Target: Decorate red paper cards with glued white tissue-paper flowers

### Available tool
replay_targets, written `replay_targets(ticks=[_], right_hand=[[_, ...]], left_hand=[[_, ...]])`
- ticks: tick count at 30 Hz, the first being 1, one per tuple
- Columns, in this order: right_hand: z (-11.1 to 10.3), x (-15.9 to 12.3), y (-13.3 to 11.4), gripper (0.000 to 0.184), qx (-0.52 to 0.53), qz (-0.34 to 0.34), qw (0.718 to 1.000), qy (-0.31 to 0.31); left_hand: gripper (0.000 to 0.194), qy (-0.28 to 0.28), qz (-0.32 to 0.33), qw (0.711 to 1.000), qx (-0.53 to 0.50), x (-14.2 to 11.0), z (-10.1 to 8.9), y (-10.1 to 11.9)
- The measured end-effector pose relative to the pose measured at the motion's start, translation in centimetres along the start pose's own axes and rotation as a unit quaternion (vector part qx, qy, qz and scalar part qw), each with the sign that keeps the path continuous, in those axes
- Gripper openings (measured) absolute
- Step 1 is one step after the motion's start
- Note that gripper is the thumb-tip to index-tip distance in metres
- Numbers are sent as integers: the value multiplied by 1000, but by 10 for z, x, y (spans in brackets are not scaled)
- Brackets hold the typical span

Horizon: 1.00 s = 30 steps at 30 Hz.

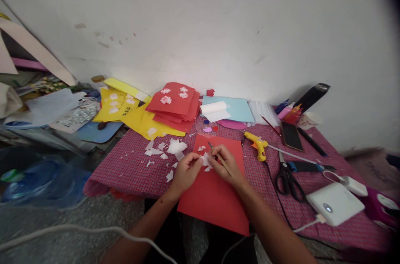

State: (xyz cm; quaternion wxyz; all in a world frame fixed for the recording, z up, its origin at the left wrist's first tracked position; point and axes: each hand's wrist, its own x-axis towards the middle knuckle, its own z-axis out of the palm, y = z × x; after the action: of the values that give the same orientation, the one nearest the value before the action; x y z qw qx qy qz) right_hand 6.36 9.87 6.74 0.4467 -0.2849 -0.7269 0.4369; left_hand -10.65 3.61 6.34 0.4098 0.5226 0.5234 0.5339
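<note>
Over a red sheet of paper [215, 201], my left hand [188, 170] pinches a small white paper cutout [205, 159] between thumb and fingertips. My right hand [226, 164] is closed around a thin paintbrush [223, 163], its dark tip pointing up and to the left. The right fingertips are at the cutout's right side; whether they also grip it I cannot tell. Small white paper bits lie on the red sheet beneath. Left of my left hand, white scraps [176, 146] are scattered on the checked tablecloth [125, 168].
A yellow glue gun [258, 144], black scissors [287, 180], a blue cutter [304, 166] and a white power bank [336, 203] lie on the right. Behind are red cards with white flowers [175, 99], yellow paper [145, 120], a phone [292, 135] and a black flask [312, 96].
</note>
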Motion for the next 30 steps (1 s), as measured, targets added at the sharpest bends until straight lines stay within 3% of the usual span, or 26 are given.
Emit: replay_targets(ticks=[11, 23, 30], right_hand=[[0, 1, -3, 11, 5, 38, 999, 20], [0, 2, 0, 11, -15, 40, 999, 34], [-1, 4, -6, 11, -24, 43, 998, 40]], left_hand=[[22, 46, -50, 994, -80, 3, -2, -4], [22, 82, -66, 986, -130, 3, 0, -1], [23, 100, -75, 976, -176, 6, 1, -11]])
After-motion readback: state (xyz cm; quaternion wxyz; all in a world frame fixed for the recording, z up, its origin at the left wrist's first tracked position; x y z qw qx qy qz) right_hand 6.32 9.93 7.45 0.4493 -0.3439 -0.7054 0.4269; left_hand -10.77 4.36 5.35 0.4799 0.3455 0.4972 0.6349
